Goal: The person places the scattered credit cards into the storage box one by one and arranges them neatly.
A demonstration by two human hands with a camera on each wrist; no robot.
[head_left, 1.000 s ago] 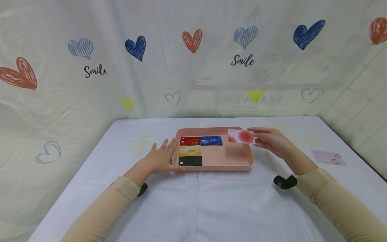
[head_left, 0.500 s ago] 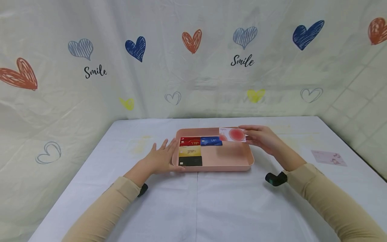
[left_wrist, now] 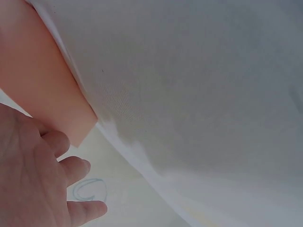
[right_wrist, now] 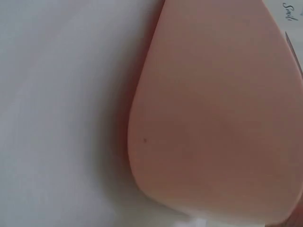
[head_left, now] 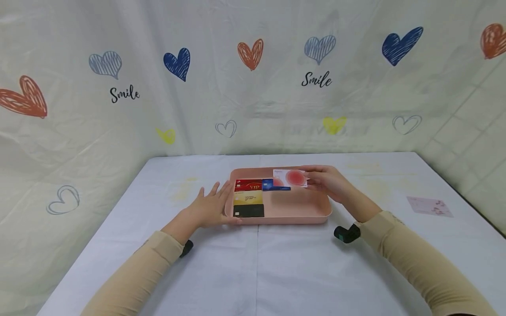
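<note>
My right hand (head_left: 326,179) pinches the right end of a white card (head_left: 290,177) printed with red circles. It is over the back of a pink tray (head_left: 296,204), and the card covers part of a blue card (head_left: 267,185). A red VIP card (head_left: 248,184), a gold card (head_left: 247,197) and a black card (head_left: 249,211) lie in a column at the tray's left. Fingers spread, my left hand (head_left: 208,210) rests against the tray's left end, its thumb along the front corner. The left wrist view catches that hand (left_wrist: 28,175) beside the tray wall (left_wrist: 52,80).
A pale pink card (head_left: 430,206) lies on the white tablecloth (head_left: 300,267) to the right of the tray. Behind the table hangs a pale curtain (head_left: 269,96) with hearts. In the right wrist view the tray (right_wrist: 213,118) fills the right side.
My right hand has carried the white card leftward, from the tray's right end to over the blue card. The left hand stays in place against the tray.
</note>
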